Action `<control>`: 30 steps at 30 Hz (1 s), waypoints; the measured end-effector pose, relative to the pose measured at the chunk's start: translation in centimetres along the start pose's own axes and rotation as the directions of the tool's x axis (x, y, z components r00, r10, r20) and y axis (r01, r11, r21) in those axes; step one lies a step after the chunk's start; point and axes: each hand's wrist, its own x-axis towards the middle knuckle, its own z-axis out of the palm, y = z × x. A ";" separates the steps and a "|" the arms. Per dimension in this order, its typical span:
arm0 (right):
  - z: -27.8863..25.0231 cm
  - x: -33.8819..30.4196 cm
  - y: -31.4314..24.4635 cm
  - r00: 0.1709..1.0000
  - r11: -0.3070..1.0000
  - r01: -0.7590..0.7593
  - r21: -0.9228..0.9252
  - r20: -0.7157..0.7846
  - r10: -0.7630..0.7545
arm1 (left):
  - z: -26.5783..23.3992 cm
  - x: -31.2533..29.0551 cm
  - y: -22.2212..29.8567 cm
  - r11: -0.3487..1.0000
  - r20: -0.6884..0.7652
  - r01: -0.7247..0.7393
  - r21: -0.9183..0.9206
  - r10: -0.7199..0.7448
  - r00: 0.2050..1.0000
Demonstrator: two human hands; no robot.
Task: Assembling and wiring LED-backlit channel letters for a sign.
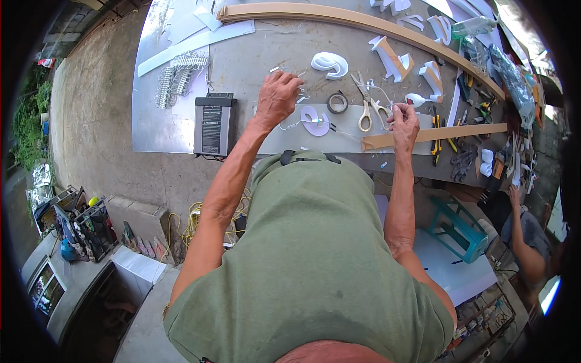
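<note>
My left hand (pixel 279 95) is raised over the table with its fingers curled together. Small white pieces and thin wire show at its fingertips; what it grips is too small to make out. My right hand (pixel 405 123) pinches a thin white wire (pixel 382 92) beside the scissors. Between my hands lies a flat, pale curved letter piece (pixel 314 121) with wires attached. Gold-handled scissors (pixel 365 107), partly spread, rest to its right. A black tape roll (pixel 337 102) and a white raised letter (pixel 330 64) sit beyond. Just past my right fingertips is a small white bottle (pixel 416 100) with a red part.
A black power supply box (pixel 215 126) stands at the table's left, near strings of light modules (pixel 179 78). Long brown strips (pixel 363 23) arch across the back; a shorter brown strip (pixel 454 132) lies by my right wrist. Pliers and tools (pixel 466 115), a green stool (pixel 458 228) and another person (pixel 525 242) are at right.
</note>
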 end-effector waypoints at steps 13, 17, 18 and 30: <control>3.8 -3.5 -4.4 0.938 0.855 0.306 -0.419 -0.022 -0.347 | -0.2 -0.7 -2.7 0.975 -0.130 0.208 -0.075 -0.217 0.968; 9.4 -2.6 -4.7 0.853 0.872 0.462 -0.160 0.348 -0.388 | -0.7 -3.2 -3.7 0.808 -0.195 0.549 -0.216 -0.586 0.786; 11.1 -2.1 -4.4 0.848 0.871 0.465 -0.156 0.359 -0.388 | -0.6 -4.0 -3.7 0.762 -0.165 0.602 -0.238 -0.643 0.748; 23.2 4.1 -4.8 0.751 0.659 0.626 -0.418 0.549 -0.366 | 0.5 -6.3 -3.6 0.722 -0.128 0.671 -0.168 -0.691 0.711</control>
